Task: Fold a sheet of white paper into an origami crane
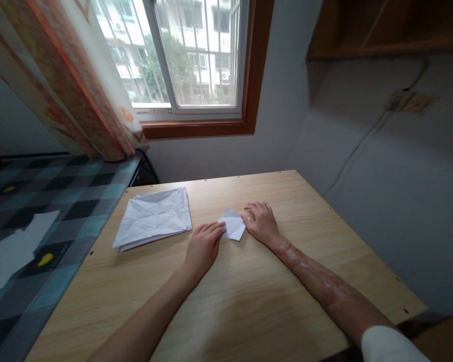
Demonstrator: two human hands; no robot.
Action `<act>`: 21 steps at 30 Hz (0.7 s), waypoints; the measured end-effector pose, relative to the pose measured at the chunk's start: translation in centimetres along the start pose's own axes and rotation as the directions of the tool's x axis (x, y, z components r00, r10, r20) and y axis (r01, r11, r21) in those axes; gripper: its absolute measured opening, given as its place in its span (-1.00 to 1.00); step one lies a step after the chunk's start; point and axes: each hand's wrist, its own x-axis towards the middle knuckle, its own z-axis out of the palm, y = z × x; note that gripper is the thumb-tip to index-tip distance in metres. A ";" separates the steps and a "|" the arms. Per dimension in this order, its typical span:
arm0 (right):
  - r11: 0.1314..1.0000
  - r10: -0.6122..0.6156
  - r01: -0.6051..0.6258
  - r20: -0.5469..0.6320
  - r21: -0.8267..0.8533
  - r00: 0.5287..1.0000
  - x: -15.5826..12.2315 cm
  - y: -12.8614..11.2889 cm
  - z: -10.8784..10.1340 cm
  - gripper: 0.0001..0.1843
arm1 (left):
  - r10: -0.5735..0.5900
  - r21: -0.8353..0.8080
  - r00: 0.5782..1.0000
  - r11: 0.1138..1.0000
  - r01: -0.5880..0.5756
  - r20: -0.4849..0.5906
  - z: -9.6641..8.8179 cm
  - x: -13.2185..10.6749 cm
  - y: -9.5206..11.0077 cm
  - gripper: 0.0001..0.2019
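A small folded piece of white paper (233,225) lies on the wooden table (249,296), between both hands. My left hand (204,246) rests on the table with its fingertips on the paper's left edge. My right hand (260,220) lies flat with its fingers pressing on the paper's right corner. Neither hand lifts the paper off the surface. To the left, a stack of creased white sheets (153,217) lies near the table's far left side.
A bed with a checked blue-grey cover (41,201) stands left of the table, with loose white papers (11,251) on it. A patterned curtain (68,75) hangs by the window (189,55). The wall (381,176) borders the table on the right.
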 end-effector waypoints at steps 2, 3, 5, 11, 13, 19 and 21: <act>1.000 -0.016 0.016 0.023 0.000 1.000 -0.1 0.1 0.2 -0.88 | -0.002 0.004 1.000 1.000 0.002 0.006 0.0 0.0 0.0 -0.70; 1.000 -0.024 0.024 0.032 -0.001 0.999 -0.1 0.1 0.2 -0.91 | -0.003 0.004 1.000 1.000 0.003 0.008 0.0 0.0 0.0 -0.70; 0.999 -0.037 0.037 0.039 0.001 0.999 -0.1 0.1 0.2 -0.92 | -0.007 0.003 1.000 1.000 0.006 0.011 0.0 0.0 0.0 -0.70; 0.998 -0.054 0.053 0.037 0.019 0.998 -0.1 -0.1 -0.1 -0.90 | 0.001 0.015 1.000 1.000 -0.001 0.008 0.0 0.0 0.0 -0.70; 0.998 -0.063 0.062 0.030 0.015 0.998 -0.1 -0.2 -0.2 -0.90 | 0.005 0.028 1.000 1.000 -0.006 0.010 -0.1 0.1 0.0 -0.71; 0.998 -0.065 0.065 0.019 -0.001 0.998 -0.2 -0.4 -0.3 -0.90 | -0.004 0.058 1.000 0.998 0.003 0.010 -0.1 0.1 0.2 -0.72; 0.998 -0.065 0.065 0.023 0.009 0.998 -0.1 -0.4 -0.3 -0.92 | 0.000 0.061 1.000 0.998 0.000 0.012 -0.1 0.1 0.2 -0.71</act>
